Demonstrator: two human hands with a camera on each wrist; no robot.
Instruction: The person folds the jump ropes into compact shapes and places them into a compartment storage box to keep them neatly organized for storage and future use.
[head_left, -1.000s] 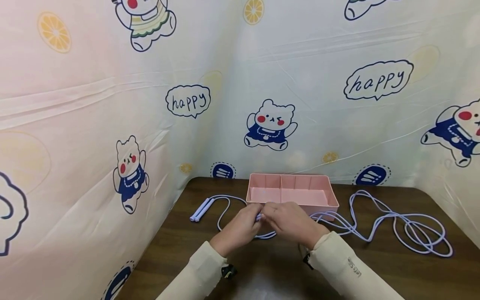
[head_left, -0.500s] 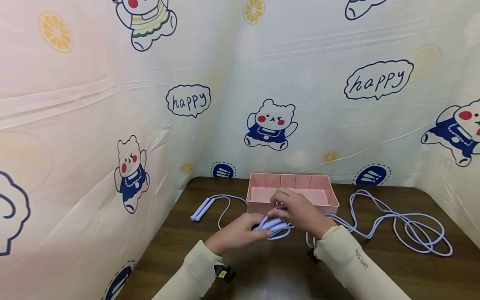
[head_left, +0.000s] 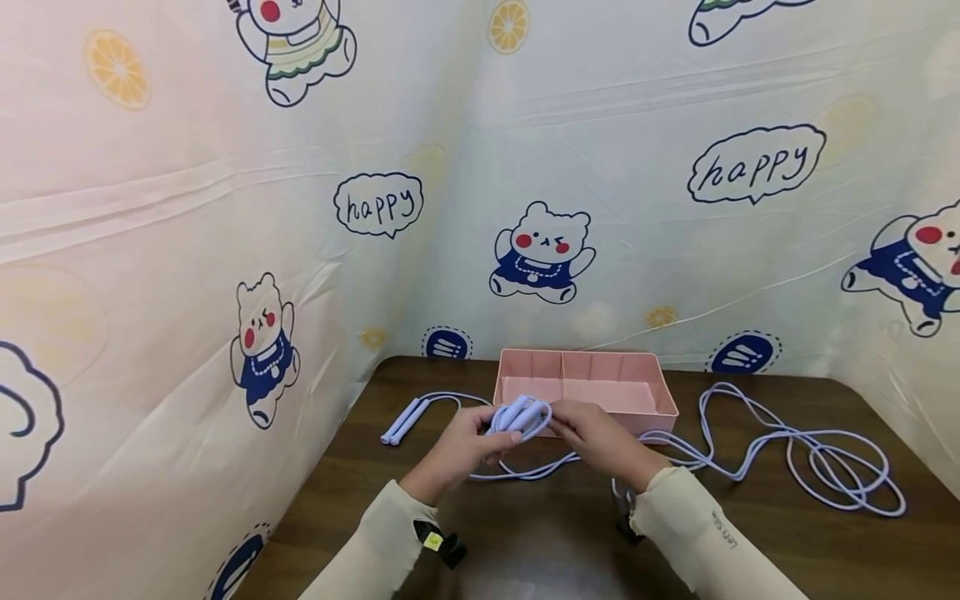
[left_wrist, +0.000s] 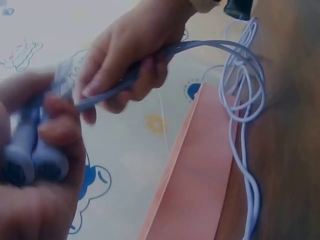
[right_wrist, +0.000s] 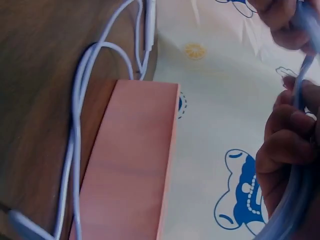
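Observation:
My left hand [head_left: 459, 443] grips a lilac jump rope [head_left: 521, 415] gathered into a bundle, its two handles [left_wrist: 50, 162] side by side in the fist. Close on its right, my right hand [head_left: 606, 439] holds cords of the same rope, its fingers curled round them in the left wrist view. Both hands are raised above the table in front of a pink two-compartment box [head_left: 645, 422]. In the right wrist view, the right hand [right_wrist: 287, 145] partly hides the cords. The handles and left fingers are blurred in the left wrist view.
On the dark wooden table [head_left: 510, 542] lie more lilac cords: a pair of handles [head_left: 405, 422] at the left and a loose coil [head_left: 832, 475] at the right. Cord also crosses in front of the box. A printed curtain [head_left: 637, 250] closes off the back and sides.
The hands were together over the rope, then drew apart; the bundle in the left hand has risen and tilted up. My right hand has come down from the bundle's top to its right side.

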